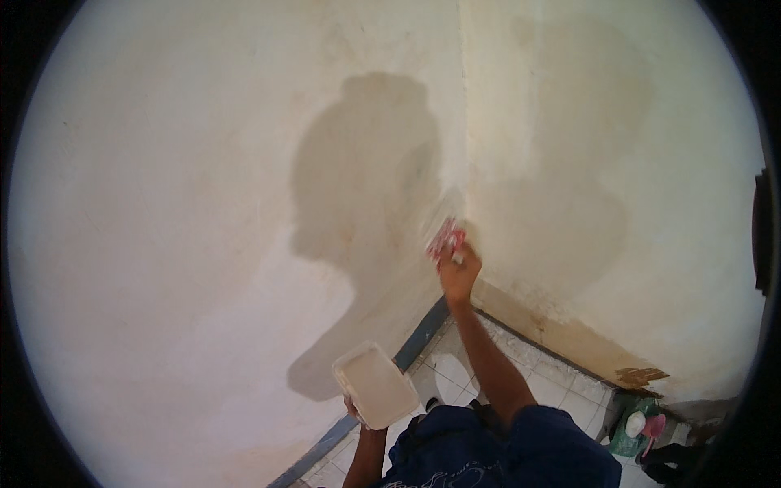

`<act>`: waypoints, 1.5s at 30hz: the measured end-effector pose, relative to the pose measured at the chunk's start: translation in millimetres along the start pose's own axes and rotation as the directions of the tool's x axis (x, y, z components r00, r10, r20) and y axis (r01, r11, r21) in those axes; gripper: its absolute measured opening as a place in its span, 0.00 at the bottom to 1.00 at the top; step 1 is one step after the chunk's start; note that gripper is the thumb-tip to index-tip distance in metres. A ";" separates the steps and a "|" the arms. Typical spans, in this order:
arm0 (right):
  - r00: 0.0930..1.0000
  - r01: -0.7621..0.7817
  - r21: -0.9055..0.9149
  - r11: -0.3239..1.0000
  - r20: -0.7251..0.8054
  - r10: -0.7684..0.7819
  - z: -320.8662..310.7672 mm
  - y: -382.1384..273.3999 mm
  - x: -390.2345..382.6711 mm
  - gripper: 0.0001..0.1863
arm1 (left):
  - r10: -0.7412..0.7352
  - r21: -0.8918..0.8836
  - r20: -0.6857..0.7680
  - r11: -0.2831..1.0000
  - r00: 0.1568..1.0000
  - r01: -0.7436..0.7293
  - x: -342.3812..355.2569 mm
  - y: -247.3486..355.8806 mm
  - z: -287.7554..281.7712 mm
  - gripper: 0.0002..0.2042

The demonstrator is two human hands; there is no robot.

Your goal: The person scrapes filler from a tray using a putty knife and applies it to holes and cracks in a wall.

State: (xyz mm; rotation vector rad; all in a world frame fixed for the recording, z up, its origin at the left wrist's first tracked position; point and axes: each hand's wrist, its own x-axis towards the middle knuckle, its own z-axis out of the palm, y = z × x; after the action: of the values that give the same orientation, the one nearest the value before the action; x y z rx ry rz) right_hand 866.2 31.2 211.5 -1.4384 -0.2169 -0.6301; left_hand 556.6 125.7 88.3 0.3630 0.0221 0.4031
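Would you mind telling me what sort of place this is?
Probably an indoor room: two pale, brown-stained walls meet at a corner, a dark blue-grey strip edges the left one's base, and white square floor tiles lie below.

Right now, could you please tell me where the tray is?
In the head view, the tray is low, just left of centre, in the left hand, hiding part of the left wall's grey skirting.
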 end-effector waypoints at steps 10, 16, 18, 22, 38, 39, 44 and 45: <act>0.915 0.368 -0.305 0.878 0.289 -0.283 31.6 38.0 -10.7 0.11 | 0.013 0.011 -0.124 1.000 0.992 -0.012 8.0 -41.6 -6.3 0.49; 0.952 0.212 -0.023 0.977 0.230 -0.202 -83.4 44.6 55.9 0.09 | 0.084 0.074 -0.188 0.995 0.979 -0.071 39.7 -126.3 36.6 0.48; 0.988 0.082 -0.114 0.990 0.140 -0.066 -102.4 65.3 140.5 0.07 | 0.031 0.074 -0.062 0.997 0.998 -0.026 67.5 -182.0 106.0 0.47; 0.997 0.071 -0.106 0.992 -0.029 -0.074 -118.7 118.7 269.1 0.07 | -0.004 0.084 0.027 0.996 1.000 0.002 100.2 -296.2 211.5 0.46; 0.954 0.243 0.034 0.969 0.174 -0.245 -274.7 158.6 533.1 0.11 | 0.348 0.218 -0.021 0.916 0.937 -0.336 208.8 -606.1 318.9 0.48; 0.923 0.328 -0.039 0.944 0.226 -0.311 -267.8 156.6 525.2 0.11 | 0.367 0.198 -0.021 0.913 0.930 -0.356 212.9 -615.4 317.3 0.47; 0.771 0.350 0.114 0.930 0.528 -0.355 -296.5 108.1 440.0 0.09 | 0.445 0.197 -0.080 0.884 0.892 -0.423 199.6 -599.0 321.7 0.46; 0.775 0.349 0.114 0.930 0.523 -0.355 -297.4 104.9 438.9 0.09 | 0.442 0.215 -0.079 0.883 0.894 -0.418 190.0 -589.1 315.7 0.46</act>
State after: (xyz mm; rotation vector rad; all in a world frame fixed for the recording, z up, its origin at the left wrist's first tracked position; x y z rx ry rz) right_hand 1213.3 -373.7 299.4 -1.5531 -0.9559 -0.5062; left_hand 984.3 -413.0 187.2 0.5369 0.1057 0.8714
